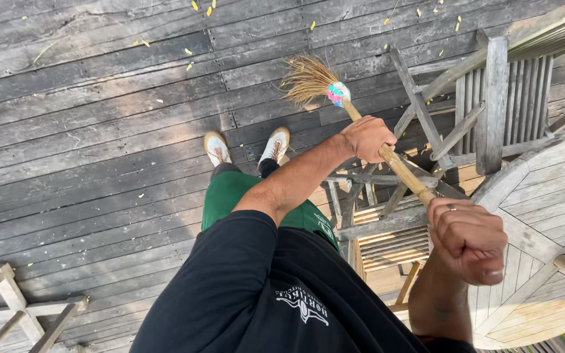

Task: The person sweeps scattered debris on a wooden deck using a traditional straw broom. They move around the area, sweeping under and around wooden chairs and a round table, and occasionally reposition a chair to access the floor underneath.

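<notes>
1. Broom (344, 104): bristle head low over the grey plank deck (99, 131), beyond the white shoes (246, 147); sweeping stroke appears in hand.
2. Left hand (367, 137) clasps the shaft mid-length; right hand (469, 238) clenched round its top end.
3. Yellow leaves (188, 52) scattered ahead; folded wooden chair (426, 117) and round table (544, 216) crowd the right, so the next stroke likely wants a short, careful swing.

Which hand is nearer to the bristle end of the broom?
Left. The left hand grips the broom handle just behind the bristle head; the right hand holds the handle's far top end, beside the round wooden table.
</notes>
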